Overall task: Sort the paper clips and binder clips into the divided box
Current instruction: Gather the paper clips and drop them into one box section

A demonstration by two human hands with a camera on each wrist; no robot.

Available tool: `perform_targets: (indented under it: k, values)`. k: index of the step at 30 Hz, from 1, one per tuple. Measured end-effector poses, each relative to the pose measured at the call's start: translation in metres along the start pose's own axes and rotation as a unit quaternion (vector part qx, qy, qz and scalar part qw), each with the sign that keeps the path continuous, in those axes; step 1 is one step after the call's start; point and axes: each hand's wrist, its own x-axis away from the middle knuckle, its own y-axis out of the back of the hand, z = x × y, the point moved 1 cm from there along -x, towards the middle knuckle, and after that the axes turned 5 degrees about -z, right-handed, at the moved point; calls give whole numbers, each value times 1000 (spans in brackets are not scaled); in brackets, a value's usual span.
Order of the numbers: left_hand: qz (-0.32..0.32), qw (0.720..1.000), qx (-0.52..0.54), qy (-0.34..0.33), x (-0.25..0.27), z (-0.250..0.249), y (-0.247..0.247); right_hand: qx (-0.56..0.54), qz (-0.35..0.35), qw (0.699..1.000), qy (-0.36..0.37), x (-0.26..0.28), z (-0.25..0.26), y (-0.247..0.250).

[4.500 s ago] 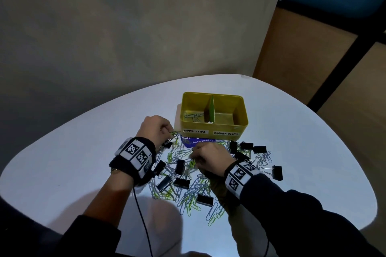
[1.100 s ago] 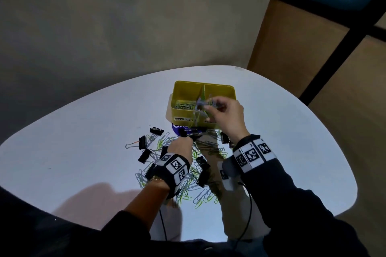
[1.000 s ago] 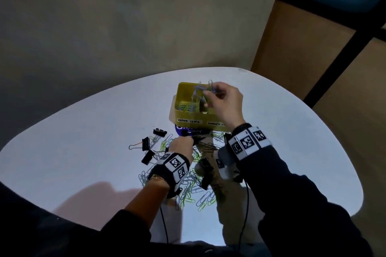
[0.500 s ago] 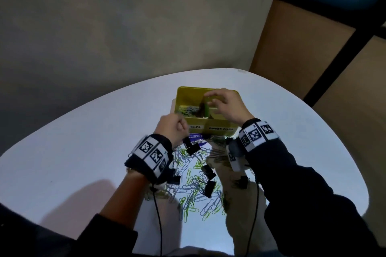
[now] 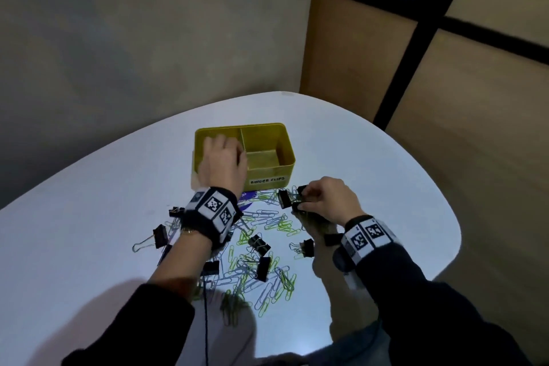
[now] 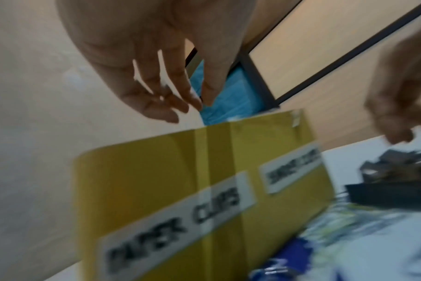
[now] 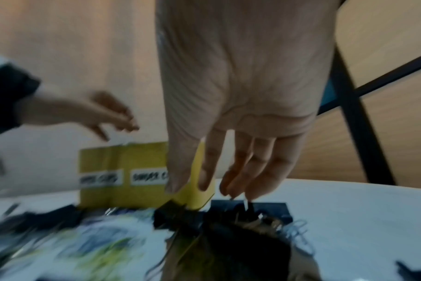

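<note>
The yellow divided box [image 5: 261,127] [image 6: 180,171] [image 7: 132,161] stands at the far middle of the white table, labelled PAPER CLIPS on the left and BINDER CLIPS on the right. My left hand [image 5: 222,157] [image 6: 192,102] hovers over the left compartment with relaxed, spread fingers and holds nothing. My right hand [image 5: 309,194] [image 7: 204,190] reaches down just in front of the box's right corner. Its straight fingertips touch a pair of black binder clips [image 5: 284,199] [image 7: 264,209]. Green and silver paper clips [image 5: 261,276] lie heaped nearer me.
More black binder clips [image 5: 160,236] [image 5: 259,242] [image 5: 307,246] lie scattered among the paper clips. A blue sticker [image 5: 246,196] shows by the box's front. The rounded table edge [image 5: 445,217] runs close on the right. A wall and wooden panels stand behind.
My right hand has left the box and dropped to the binder clips at its front right. My left hand has risen from the pile to above the left compartment.
</note>
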Motion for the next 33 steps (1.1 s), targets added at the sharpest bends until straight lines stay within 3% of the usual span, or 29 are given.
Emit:
perform_targets:
  k: [2, 5, 9, 13, 17, 19, 23, 27, 30, 33]
  values:
    - [43, 998, 16, -46, 21, -19, -5, 70, -44, 997, 4, 1, 14, -13]
    - [165, 980, -69, -81, 43, -38, -19, 94, -60, 994, -11, -5, 33, -29]
    - [249, 961, -102, -68, 47, -35, -33, 52, -23, 997, -50, -9, 34, -30]
    - [317, 939, -82, -102, 45, -24, -47, -32, -70, 991, -106, -5, 8, -13]
    - [402, 899, -118, -126, 48, -23, -60, -1, -79, 992, -98, -3, -13, -7]
    - [414, 892, -122, -134, 49, -24, -62, 16, -82, 995, -55, -1, -13, -14]
    - [403, 904, -90, -115, 50, -22, -62, 43, -61, 994, 78, -3, 5, -29]
    - [397, 908, -112, -79, 47, -19, -59, 142, 31, 981, 131, -5, 20, -40]
    - [394, 910, -105, -72, 47, -17, -57, 100, 64, 980, 157, 0, 22, -40]
    - [374, 919, -108, -67, 49, -13, -55, 44, 56, 988, 135, 0, 17, -31]
